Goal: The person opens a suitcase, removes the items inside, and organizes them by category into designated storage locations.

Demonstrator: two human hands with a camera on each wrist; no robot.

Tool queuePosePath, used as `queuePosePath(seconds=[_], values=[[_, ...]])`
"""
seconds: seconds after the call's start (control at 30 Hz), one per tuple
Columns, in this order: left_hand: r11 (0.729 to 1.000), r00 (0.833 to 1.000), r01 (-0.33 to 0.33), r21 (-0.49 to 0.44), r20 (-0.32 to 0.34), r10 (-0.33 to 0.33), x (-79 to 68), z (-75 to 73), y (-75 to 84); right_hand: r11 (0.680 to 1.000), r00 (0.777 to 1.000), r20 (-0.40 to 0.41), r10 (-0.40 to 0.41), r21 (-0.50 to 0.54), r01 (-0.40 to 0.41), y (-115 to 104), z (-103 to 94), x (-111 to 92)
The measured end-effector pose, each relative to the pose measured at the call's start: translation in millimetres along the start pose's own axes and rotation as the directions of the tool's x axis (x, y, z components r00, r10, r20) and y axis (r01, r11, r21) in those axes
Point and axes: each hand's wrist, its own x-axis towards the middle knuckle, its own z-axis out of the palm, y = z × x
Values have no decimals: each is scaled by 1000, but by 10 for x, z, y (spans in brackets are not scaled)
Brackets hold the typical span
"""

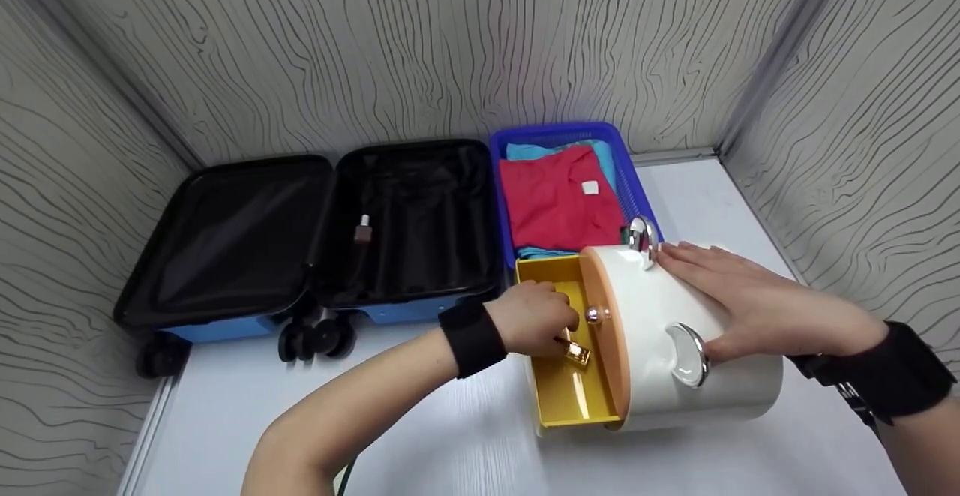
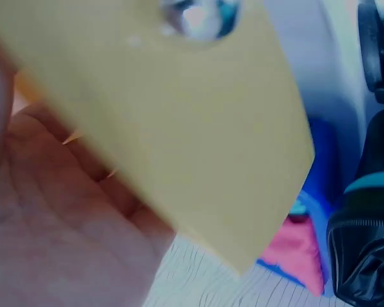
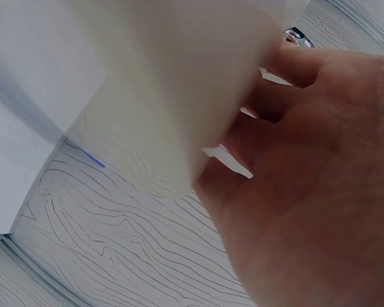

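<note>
My left hand (image 1: 536, 317) reaches into the yellow drawer (image 1: 577, 402) that sticks out of a white rounded cabinet (image 1: 712, 398). Its fingers are curled and pinch a small shiny gold case (image 1: 576, 353), one end of which shows below them. In the left wrist view, a tan panel (image 2: 198, 128) with a silver knob (image 2: 201, 18) covers the fingertips. My right hand (image 1: 765, 312) lies spread on the cabinet's white top, between two silver handles (image 1: 691, 355). The right wrist view shows its fingers reaching past a pale edge, where the tips are hidden.
An open black-lined suitcase (image 1: 240, 233) with blue sides lies to the left. A small bottle (image 1: 363, 230) with a white cap is inside its right half. Behind the drawer, a blue basket (image 1: 634, 181) holds a folded red garment (image 1: 555, 199) over light-blue cloth. Wood-grain-patterned walls surround the white table.
</note>
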Motion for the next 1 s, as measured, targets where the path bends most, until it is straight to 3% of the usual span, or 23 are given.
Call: queuePosePath(seconds=[0.1,0.2,0.33,0.43,0.53,0.63,0.73,0.9,1.0], values=[[997,997,30,-69,-69,-34,-183,-103,-38,1000,1000,3,0,-5,0,-12,-6,-3],[989,978,82,-127,-179,-104,-384,-152,-95,1000,1000,-1,-3,-11,3,-14,-14,-11],[964,920,131,-230,-334,-205,-627,-47,-182,1000,1000,-4,-1,-16,1,-11,-23,-15],[925,868,133,-357,-407,-282,-753,143,-214,1000,1000,5,9,-11,-9,-9,-25,-13],[861,822,130,-491,-433,-371,-816,366,-201,1000,1000,12,18,-5,-18,-7,-27,-12],[798,791,116,-591,-430,-434,-824,589,-169,1000,1000,13,20,-5,-19,0,-26,-12],[763,778,89,-640,-433,-454,-801,779,-128,1000,1000,8,16,-6,-16,7,-18,-8],[734,759,63,-677,-445,-475,-749,1007,-71,1000,1000,11,11,-7,-11,12,-8,1],[707,757,48,-705,-437,-486,-727,1105,-49,1000,1000,13,12,-5,-12,9,-9,-1]])
